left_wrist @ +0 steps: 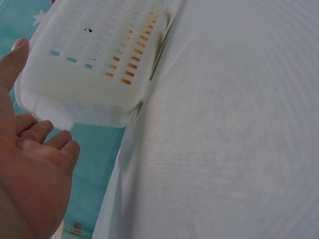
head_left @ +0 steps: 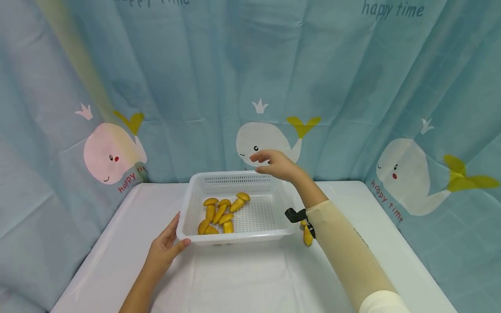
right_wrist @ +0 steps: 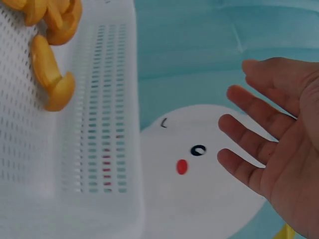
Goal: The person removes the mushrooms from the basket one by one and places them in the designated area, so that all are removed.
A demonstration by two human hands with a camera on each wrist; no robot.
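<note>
A white plastic basket (head_left: 250, 237) with slotted walls sits on the table, holding several yellow mushrooms (head_left: 221, 211) in its left half. My left hand (head_left: 163, 250) holds the basket's near left corner, its thumb at the front rim and fingers along the side; the left wrist view shows the fingertips against the rim (left_wrist: 60, 119). Over the basket's far right corner hovers my right hand (head_left: 277, 165), fingers spread and loosely bent, nothing in them. From the right wrist view, that hand (right_wrist: 289, 139) is apart from the basket wall (right_wrist: 107, 114).
Right of the basket, yellow mushroom pieces (head_left: 308, 237) lie on the white-covered table (head_left: 235, 278), partly hidden by my right forearm and its black wrist mount (head_left: 296, 215). A blue curtain (head_left: 188, 87) with whale prints encloses the back and both sides.
</note>
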